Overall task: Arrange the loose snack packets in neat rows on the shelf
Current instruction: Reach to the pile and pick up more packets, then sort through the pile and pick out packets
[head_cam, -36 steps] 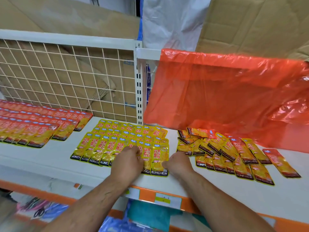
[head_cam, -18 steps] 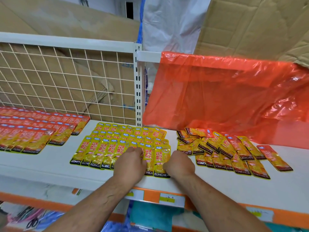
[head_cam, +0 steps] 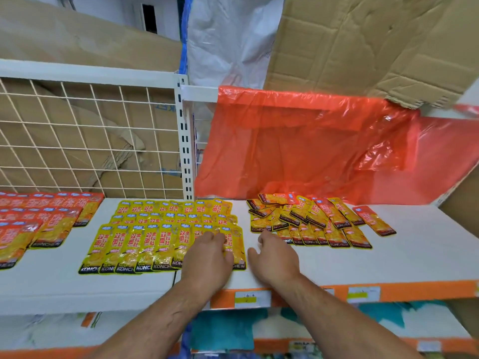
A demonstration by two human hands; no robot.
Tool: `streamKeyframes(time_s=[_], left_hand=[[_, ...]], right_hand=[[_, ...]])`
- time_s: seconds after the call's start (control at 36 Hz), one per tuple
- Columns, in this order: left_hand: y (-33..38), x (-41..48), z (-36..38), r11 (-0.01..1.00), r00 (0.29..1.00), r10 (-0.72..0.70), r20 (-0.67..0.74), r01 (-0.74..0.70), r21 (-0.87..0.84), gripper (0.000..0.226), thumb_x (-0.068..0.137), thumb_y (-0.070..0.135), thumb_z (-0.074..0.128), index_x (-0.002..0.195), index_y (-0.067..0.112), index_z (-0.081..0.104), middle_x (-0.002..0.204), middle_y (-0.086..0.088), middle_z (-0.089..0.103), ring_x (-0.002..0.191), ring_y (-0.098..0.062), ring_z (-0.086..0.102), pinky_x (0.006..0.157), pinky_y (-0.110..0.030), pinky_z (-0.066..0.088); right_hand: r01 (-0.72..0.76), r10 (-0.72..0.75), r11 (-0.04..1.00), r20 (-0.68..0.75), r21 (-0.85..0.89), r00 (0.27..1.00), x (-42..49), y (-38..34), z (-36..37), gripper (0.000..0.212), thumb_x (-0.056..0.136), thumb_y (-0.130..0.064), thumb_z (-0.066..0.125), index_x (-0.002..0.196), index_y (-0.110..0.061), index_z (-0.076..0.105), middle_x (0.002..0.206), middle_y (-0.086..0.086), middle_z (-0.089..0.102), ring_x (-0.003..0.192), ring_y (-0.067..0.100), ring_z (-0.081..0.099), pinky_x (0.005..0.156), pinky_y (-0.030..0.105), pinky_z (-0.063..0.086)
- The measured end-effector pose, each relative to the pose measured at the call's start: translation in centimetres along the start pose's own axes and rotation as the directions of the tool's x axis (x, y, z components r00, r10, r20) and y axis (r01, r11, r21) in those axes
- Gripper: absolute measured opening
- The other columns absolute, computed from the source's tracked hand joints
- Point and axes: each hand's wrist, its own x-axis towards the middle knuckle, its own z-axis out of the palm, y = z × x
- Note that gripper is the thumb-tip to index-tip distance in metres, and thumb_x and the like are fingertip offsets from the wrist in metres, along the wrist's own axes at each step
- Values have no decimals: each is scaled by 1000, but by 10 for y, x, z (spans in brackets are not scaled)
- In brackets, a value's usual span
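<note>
Right hand has slid off the yellow packs onto bare shelf. It is now apart from them, fingers loosely curled & empty, tips just beside the loose pile. Left hand lies palm down on the right end of the front yellow row, pressing, nothing pinched. Yellow packs are flat, glossy and overlapping in 3 rows. Each has a blue logo on top, red Chinese chars and a black band reading "KONCHEW". The loose pile is orange/yellow, same brand, skewed; can't count it exactly. Red-topped packs lie in rows far left. Edge label has writing too small to read.
</note>
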Motion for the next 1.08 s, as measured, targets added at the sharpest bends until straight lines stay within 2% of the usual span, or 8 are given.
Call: streamKeyframes(time_s=[0.17,0.44,0.58,0.72,0.83,0.92,0.97,1.08], left_hand=[[28,-9,24,992,992,103,75,-97,-82,41,89,39,54,127,24,58,123,1,56,116,-20,52,90,-31,45],[105,1,56,978,972,206,117,-199,-71,42,92,40,50,132,28,52,126,4,54,119,-17,48,94,-32,43],[160,18,83,975,972,222,78,-219,-36,38,90,37,52,125,24,58,119,0,57,115,-22,51,88,-33,45],[220,39,122,974,975,221,30,-220,-49,32,85,29,56,111,15,67,102,-5,62,101,-27,58,79,-34,48],[261,61,150,978,978,206,-32,-206,18,30,82,32,59,105,16,68,94,-6,61,92,-28,59,74,-33,49],[281,72,166,983,978,180,-103,-175,50,41,77,35,64,117,23,64,92,-8,58,87,-31,57,72,-37,52],[290,77,173,979,979,164,-123,-147,138,52,80,45,59,130,33,54,98,-9,56,88,-31,52,71,-40,51],[297,82,181,952,995,79,-53,-60,299,51,87,59,41,136,43,43,128,-8,48,107,-30,42,84,-42,45]], right_hand=[[-50,50,999,-13,-5,999,-16,41,-12,39,89,-44,53,120,-21,60,122,-2,59,114,20,55,87,32,48],[-128,131,991,-81,43,988,-10,129,-40,38,89,-44,56,120,-23,60,122,-4,61,110,18,57,85,31,47],[-126,134,989,-94,80,987,14,189,-55,36,89,-46,57,118,-26,63,120,-6,61,110,18,58,83,31,48],[-110,118,991,-133,71,984,49,258,-74,26,86,-47,56,95,-24,65,98,-5,64,93,22,62,69,33,49],[-99,106,994,-169,51,980,76,309,-92,27,86,-41,59,102,-21,69,105,-1,67,101,25,59,79,35,50],[-105,94,993,-192,-49,977,93,340,-102,27,85,-39,55,97,-19,70,99,6,67,96,31,57,74,37,51],[-102,84,991,-191,-88,978,103,356,-104,30,86,-40,53,101,-19,68,101,8,66,95,33,55,75,39,52],[-75,66,989,-78,-130,995,113,373,-100,52,90,-56,45,137,-32,51,132,1,56,117,30,48,91,39,47]])
